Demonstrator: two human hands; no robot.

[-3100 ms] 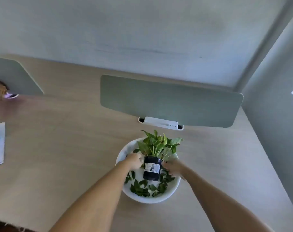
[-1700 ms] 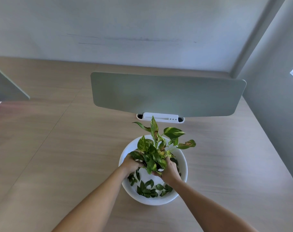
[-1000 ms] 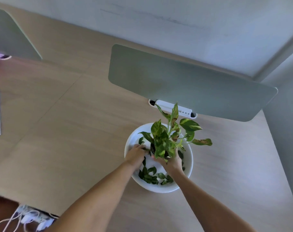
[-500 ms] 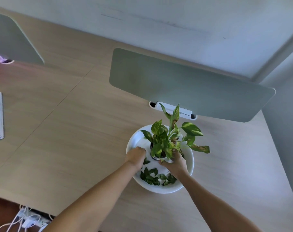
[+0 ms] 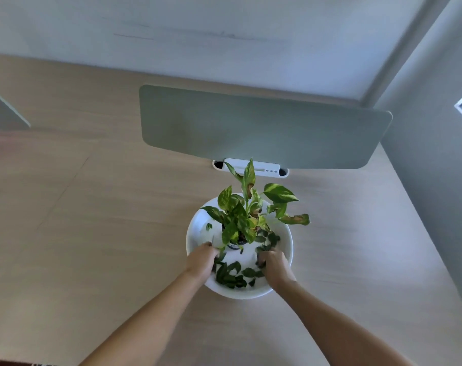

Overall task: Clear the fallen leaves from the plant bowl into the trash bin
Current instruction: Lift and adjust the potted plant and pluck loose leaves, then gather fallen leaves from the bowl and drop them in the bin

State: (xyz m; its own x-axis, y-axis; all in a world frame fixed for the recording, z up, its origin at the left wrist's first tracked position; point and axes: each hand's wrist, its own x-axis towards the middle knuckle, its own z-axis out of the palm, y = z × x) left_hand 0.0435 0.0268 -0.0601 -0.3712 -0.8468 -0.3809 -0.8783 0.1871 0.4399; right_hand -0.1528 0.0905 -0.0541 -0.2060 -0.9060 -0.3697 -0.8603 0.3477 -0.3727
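Head view: white plant bowl [image 5: 195,233] sits on the wooden table [image 5: 92,220], in front of a grey-green divider panel [image 5: 264,128]. Small potted plant [image 5: 247,215] stands inside the bowl toward its far side. Fallen leaves [image 5: 234,276] lie loose on the bowl floor, mostly near side, a few by the pot at right. Left hand [image 5: 201,261] and right hand [image 5: 273,262] are both inside the bowl, fingers curled down among the leaves; cannot tell whether either actually grips any. Trash bin not visible.
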